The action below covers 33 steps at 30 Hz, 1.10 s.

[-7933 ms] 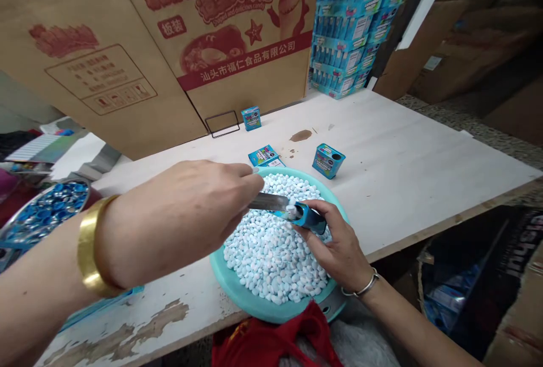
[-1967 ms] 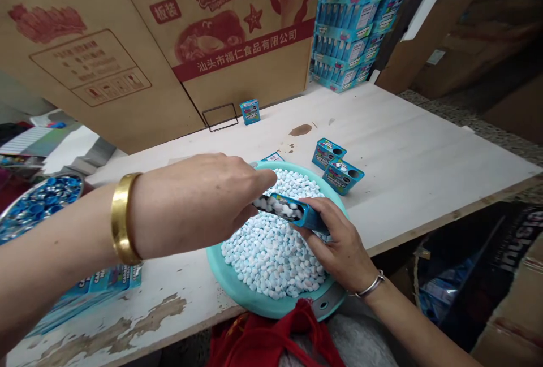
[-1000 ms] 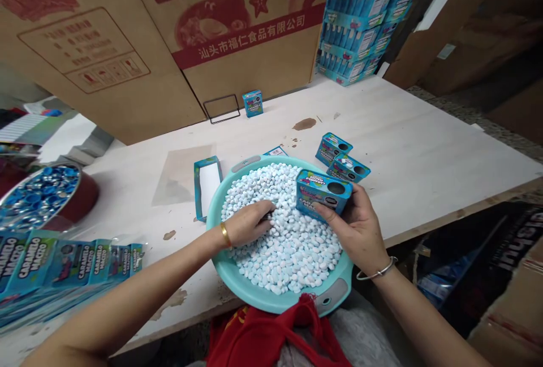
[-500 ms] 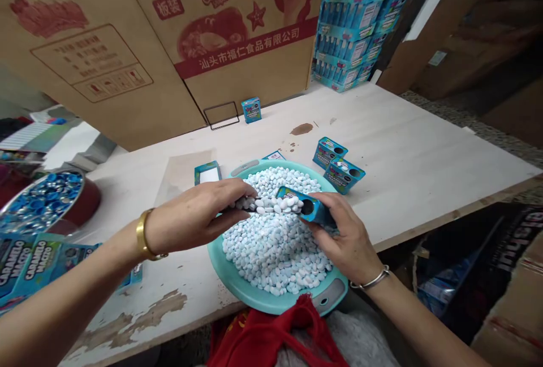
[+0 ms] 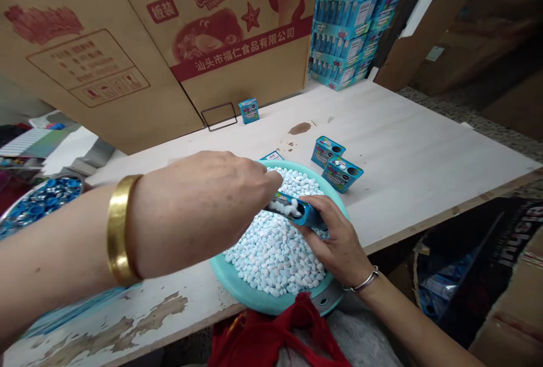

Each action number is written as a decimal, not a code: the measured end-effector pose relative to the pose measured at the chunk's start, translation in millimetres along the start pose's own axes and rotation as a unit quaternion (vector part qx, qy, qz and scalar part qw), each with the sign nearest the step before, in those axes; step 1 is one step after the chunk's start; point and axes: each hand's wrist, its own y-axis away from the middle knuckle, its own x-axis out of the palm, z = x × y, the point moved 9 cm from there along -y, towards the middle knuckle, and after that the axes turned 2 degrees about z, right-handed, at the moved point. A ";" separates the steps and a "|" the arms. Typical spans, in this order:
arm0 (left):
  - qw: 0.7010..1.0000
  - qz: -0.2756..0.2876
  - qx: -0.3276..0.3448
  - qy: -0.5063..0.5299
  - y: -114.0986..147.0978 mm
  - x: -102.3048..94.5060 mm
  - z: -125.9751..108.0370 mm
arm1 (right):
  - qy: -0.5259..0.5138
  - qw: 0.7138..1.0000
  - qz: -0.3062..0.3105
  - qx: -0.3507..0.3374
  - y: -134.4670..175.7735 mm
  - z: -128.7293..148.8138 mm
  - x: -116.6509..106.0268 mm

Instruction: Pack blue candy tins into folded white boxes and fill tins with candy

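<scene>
Blue box [image 5: 309, 214], tilted over a mint basin [image 5: 254, 303], is gripped in your R hand [image 5: 337, 240], one end hidden. Your L hand [image 5: 212, 203], closed around a mostly hidden scoop [image 5: 275, 208], brings smooth, pale candies [image 5: 286, 207] to its opening. Two holed boxes [image 5: 341, 174] stand on the stained bench [image 5: 407, 146]; shiny blue pieces [image 5: 46, 200], far L, partly behind your arm.
</scene>
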 end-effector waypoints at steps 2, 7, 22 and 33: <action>1.000 -0.001 0.004 -0.001 4.0 -3.0 -2.9 | 0.001 1.000 0.000 0.003 1.1 -1.5 -0.4; 0.997 -0.060 -0.046 0.035 24.7 18.6 40.3 | 0.008 0.999 -0.033 0.021 5.0 -9.6 -13.1; 0.968 -0.013 -0.025 0.250 -37.8 194.6 35.0 | -0.089 0.978 -0.123 0.145 15.4 -48.4 -35.0; 0.975 -0.081 -0.008 0.205 29.2 77.1 52.2 | 0.029 0.998 -0.049 0.028 2.7 -13.8 -24.6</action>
